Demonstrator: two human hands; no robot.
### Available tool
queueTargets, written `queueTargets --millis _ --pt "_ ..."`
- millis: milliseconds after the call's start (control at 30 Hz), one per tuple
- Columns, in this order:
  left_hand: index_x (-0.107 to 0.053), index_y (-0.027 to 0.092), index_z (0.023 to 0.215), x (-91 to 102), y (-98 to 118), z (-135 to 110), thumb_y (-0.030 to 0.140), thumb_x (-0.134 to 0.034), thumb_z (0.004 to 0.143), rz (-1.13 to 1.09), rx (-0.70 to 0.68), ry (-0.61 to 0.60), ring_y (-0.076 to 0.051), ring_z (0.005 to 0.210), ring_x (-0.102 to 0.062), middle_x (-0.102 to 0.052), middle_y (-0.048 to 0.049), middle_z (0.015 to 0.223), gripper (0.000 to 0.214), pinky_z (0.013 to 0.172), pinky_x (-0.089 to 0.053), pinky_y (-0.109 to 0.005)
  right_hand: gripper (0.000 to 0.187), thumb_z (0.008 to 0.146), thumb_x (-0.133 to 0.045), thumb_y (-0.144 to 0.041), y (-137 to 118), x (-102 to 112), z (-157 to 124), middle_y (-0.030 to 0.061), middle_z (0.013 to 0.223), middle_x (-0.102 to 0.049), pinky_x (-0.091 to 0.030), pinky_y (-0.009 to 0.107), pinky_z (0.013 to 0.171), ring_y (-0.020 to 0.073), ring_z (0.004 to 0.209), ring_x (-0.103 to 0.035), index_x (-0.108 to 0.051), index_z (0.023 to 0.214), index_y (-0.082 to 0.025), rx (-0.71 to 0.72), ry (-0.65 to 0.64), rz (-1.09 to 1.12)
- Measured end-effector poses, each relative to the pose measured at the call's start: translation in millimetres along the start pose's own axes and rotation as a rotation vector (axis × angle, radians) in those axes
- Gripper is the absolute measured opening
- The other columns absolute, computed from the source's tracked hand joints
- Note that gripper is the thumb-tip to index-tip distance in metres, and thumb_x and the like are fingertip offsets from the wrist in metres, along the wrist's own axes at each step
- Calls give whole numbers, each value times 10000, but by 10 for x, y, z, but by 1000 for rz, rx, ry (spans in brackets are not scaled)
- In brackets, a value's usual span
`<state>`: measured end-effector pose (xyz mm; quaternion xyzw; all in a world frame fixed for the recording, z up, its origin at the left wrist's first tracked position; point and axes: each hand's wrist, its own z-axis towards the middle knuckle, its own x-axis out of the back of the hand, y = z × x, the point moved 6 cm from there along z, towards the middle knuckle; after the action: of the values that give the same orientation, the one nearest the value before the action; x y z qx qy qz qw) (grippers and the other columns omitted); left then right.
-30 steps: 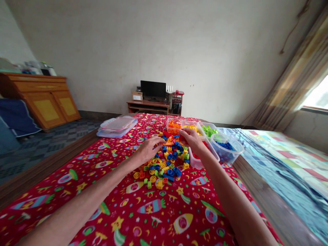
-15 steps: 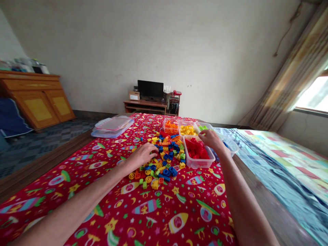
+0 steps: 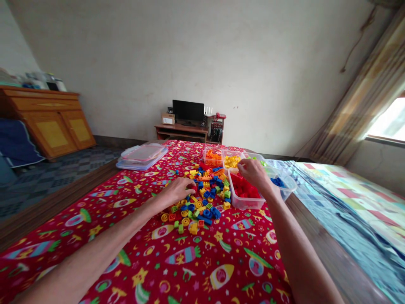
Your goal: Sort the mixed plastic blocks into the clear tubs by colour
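Note:
A pile of mixed toy building blocks (image 3: 207,198) in blue, yellow, orange and green lies on the red patterned cloth. At its left edge is my left hand (image 3: 179,189), fingers curled and closed among the blocks; what they hold cannot be made out. My right hand (image 3: 253,171) hovers over the far right side of a clear tub of red blocks (image 3: 245,188), its fingers bent together and pointing left. Its fingertips hide whatever may be between them. Behind the tub stand containers with orange blocks (image 3: 212,157), yellow blocks (image 3: 232,161) and green blocks (image 3: 260,161).
Blue blocks (image 3: 277,182) sit in a clear container right of my right wrist. Stacked plastic lids (image 3: 142,156) lie at the cloth's far left. A bed with a patterned cover (image 3: 354,185) adjoins on the right. A desk with a monitor (image 3: 188,113) stands by the wall.
My right hand has moved left and slightly nearer, from beside the green container to above the red-block tub. My left hand stays at the pile. The view has shifted slightly.

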<state>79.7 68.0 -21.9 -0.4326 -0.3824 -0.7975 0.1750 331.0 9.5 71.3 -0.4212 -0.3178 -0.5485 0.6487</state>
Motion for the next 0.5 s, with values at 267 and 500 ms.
queueTargets --millis 267,500 --pt "-695 181 976 64 122 26 603 -611 722 -484 108 -4 -239 849 -651 -729 -35 881 500 751 -498 -308 238 862 -474 -216 -594 -226 -171 67 741 -691 -355 245 596 147 642 -587 -706 898 -182 246 -107 129" --pt "-628 157 1112 -17 323 -55 558 -666 720 -802 192 -138 -226 876 -650 -716 -63 934 562 747 -499 -308 298 819 -560 -166 -1071 -489 -369 55 835 -708 -380 250 641 186 746 -637 -667 1087 -241 498 -239 446"
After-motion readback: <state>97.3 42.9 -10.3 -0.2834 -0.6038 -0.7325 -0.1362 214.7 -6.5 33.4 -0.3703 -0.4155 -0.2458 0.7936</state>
